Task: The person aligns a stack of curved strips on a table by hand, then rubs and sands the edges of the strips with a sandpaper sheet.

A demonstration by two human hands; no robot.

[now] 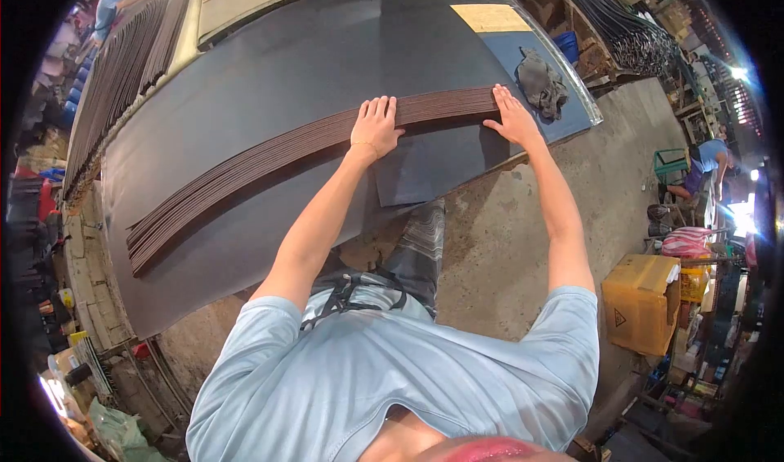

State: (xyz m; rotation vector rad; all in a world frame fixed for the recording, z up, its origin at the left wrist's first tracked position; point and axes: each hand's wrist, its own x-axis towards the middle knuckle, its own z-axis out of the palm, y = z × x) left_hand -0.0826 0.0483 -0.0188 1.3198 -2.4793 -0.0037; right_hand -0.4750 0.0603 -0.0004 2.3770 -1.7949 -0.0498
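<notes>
A long stack of thin dark-brown strips (269,157) lies across a dark sheet (269,86) on the worktable, curving in this wide view. My left hand (376,127) rests on the stack right of its middle, fingers stretched over the top and thumb at the near side. At the stack's right end is my right hand (514,117), its fingers extended over the edge and its thumb apart. Neither hand is wrapped around anything. Just beyond the right hand sits a crumpled dark cloth (541,85).
More strips hang in bundles at the upper left (122,70) and upper right (608,21). A tan board piece (490,18) lies at the table's far side. On the right are a cardboard box (639,303) and a person bending (709,164); another person (108,9) stands far left.
</notes>
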